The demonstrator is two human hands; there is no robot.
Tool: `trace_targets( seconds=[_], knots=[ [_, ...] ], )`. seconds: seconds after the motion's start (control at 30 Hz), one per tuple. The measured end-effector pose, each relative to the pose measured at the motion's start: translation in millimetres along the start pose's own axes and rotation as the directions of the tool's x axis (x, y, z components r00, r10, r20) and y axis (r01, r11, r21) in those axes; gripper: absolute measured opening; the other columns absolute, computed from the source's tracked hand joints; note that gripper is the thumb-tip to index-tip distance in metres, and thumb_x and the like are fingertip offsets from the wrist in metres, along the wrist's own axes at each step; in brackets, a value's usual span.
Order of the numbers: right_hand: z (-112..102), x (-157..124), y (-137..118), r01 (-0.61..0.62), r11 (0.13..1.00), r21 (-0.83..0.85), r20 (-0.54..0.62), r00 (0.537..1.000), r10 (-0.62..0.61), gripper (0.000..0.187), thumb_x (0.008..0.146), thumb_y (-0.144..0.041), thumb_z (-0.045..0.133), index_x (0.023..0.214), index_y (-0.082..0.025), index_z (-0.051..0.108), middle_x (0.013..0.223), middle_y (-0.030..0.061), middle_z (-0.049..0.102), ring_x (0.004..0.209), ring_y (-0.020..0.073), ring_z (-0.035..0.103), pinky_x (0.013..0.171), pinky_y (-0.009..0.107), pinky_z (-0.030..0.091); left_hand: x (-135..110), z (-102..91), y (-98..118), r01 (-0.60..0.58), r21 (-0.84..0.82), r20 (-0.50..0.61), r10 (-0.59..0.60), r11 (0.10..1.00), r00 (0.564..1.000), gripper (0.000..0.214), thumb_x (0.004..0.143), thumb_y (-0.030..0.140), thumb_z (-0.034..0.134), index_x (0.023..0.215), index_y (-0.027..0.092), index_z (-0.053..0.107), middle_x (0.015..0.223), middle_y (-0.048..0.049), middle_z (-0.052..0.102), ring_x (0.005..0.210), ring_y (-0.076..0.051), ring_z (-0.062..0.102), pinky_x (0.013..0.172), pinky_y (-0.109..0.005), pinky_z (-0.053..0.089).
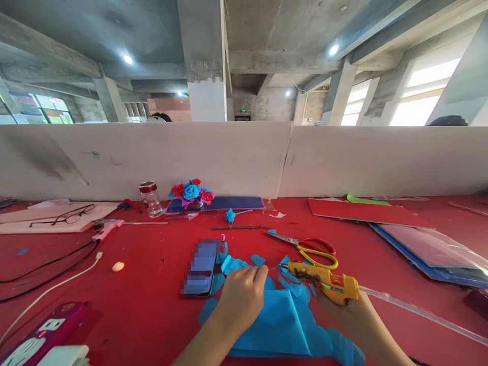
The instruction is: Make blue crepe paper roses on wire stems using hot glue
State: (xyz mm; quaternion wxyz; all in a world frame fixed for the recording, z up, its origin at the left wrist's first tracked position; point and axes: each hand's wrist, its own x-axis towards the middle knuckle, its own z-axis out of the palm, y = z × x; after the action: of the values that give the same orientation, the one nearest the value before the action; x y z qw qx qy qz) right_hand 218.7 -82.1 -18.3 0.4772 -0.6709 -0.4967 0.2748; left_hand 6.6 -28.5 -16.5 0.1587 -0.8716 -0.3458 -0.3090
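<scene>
My right hand grips a yellow hot glue gun with a clear glue stick trailing out of its back end. The gun's nozzle points left at my left hand. That hand is closed in a pinch, and a thin thing hard to make out shows at its fingertips, close to the nozzle. Beneath and around both hands lie a blue sheet and many cut blue petal pieces. Scissors with red and yellow handles lie just beyond the glue gun.
A phone lies left of the petals. Behind are a blue flower on a stem, a flower arrangement and a glass jar. A pink glue gun, cables and a power strip are left; coloured sheets lie right.
</scene>
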Motion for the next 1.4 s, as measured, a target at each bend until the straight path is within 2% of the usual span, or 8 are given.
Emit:
trace_targets(
  seconds=[0.13, 0.27, 0.4, 0.6, 0.8, 0.97, 1.2, 1.4],
  knots=[
    [3, -2, 10, -0.026, 1.000, -0.009, 0.025, 0.999, 0.026, 0.017, 0.064, -0.033, 0.059, 0.069, -0.017, 0.061, 0.051, -0.0011, 0.060, 0.048, 0.0159, 0.055, 0.041, 0.023, 0.042, 1, -1.4, 1, 0.010, -0.004, 0.007, -0.010, 1.000, 1.000, 0.027, 0.075, 0.000, 0.043, 0.094, 0.014, 0.056, 0.063, -0.0005, 0.063, 0.053, -0.017, 0.058, 0.045, -0.025, 0.037],
    [9, -6, 15, -0.011, 1.000, 0.012, -0.080, 0.997, 0.012, 0.019, 0.062, -0.036, 0.058, 0.066, -0.017, 0.061, 0.046, -0.0016, 0.058, 0.041, 0.0140, 0.051, 0.036, 0.022, 0.038, 1, -2.4, 1, 0.064, -0.039, 0.051, -0.062, 0.997, 0.997, 0.023, 0.078, 0.002, 0.043, 0.091, 0.016, 0.056, 0.061, 0.0001, 0.062, 0.051, -0.017, 0.058, 0.043, -0.026, 0.035],
    [14, -7, 13, 0.028, 0.999, 0.026, -0.145, 0.989, -0.024, 0.022, 0.061, -0.037, 0.058, 0.068, -0.017, 0.063, 0.050, 0.0002, 0.060, 0.044, 0.0154, 0.053, 0.036, 0.022, 0.038, 2, -4.8, 2, 0.169, -0.164, 0.107, -0.153, 0.972, 0.983, 0.019, 0.083, 0.008, 0.042, 0.090, 0.019, 0.056, 0.063, 0.0008, 0.064, 0.053, -0.017, 0.059, 0.045, -0.025, 0.036],
    [14, -14, 2, 0.086, 0.996, 0.027, -0.133, 0.988, -0.082, 0.024, 0.063, -0.041, 0.056, 0.061, -0.017, 0.062, 0.045, -0.0005, 0.056, 0.041, 0.0148, 0.051, 0.037, 0.023, 0.039, 4, -10.0, 2, 0.277, -0.293, 0.112, -0.255, 0.915, 0.960, 0.018, 0.088, 0.014, 0.038, 0.090, 0.021, 0.054, 0.071, 0.0009, 0.066, 0.058, -0.015, 0.061, 0.051, -0.023, 0.040],
    [10, -15, -16, 0.112, 0.993, 0.045, -0.180, 0.978, -0.102, 0.021, 0.062, -0.039, 0.056, 0.057, -0.018, 0.058, 0.044, -0.0011, 0.054, 0.040, 0.0129, 0.047, 0.036, 0.022, 0.038, 2, -6.0, 1, 0.156, -0.139, 0.022, -0.155, 0.978, 0.988, 0.019, 0.085, 0.010, 0.039, 0.090, 0.018, 0.056, 0.064, -0.0002, 0.065, 0.053, -0.016, 0.060, 0.046, -0.024, 0.037],
    [11, -8, 1, 0.094, 0.996, -0.008, -0.073, 0.993, -0.094, 0.024, 0.064, -0.041, 0.056, 0.056, -0.018, 0.057, 0.042, -0.0022, 0.050, 0.038, 0.0122, 0.044, 0.037, 0.023, 0.037, 2, -7.4, 4, 0.065, -0.088, -0.053, -0.070, 0.994, 0.996, 0.021, 0.083, 0.008, 0.040, 0.093, 0.016, 0.057, 0.060, -0.0011, 0.063, 0.050, -0.016, 0.058, 0.042, -0.024, 0.035],
    [18, -16, 3, 0.111, 0.993, -0.029, -0.148, 0.982, -0.114, 0.030, 0.066, -0.043, 0.054, 0.049, -0.019, 0.050, 0.037, -0.0032, 0.044, 0.036, 0.0113, 0.041, 0.035, 0.022, 0.033, 3, -9.2, 6, 0.223, -0.296, 0.039, -0.221, 0.929, 0.974, 0.017, 0.086, 0.014, 0.040, 0.092, 0.020, 0.056, 0.069, 0.0000, 0.067, 0.058, -0.016, 0.062, 0.050, -0.025, 0.041],
    [20, -20, -2, 0.106, 0.994, -0.015, -0.159, 0.981, -0.107, 0.028, 0.063, -0.039, 0.056, 0.046, -0.019, 0.045, 0.039, -0.0041, 0.041, 0.036, 0.0105, 0.039, 0.034, 0.022, 0.031, 6, -14.6, 6, 0.309, -0.354, 0.081, -0.301, 0.882, 0.950, 0.019, 0.087, 0.014, 0.039, 0.087, 0.021, 0.056, 0.071, 0.0002, 0.068, 0.060, -0.015, 0.062, 0.053, -0.023, 0.041]
  ],
)
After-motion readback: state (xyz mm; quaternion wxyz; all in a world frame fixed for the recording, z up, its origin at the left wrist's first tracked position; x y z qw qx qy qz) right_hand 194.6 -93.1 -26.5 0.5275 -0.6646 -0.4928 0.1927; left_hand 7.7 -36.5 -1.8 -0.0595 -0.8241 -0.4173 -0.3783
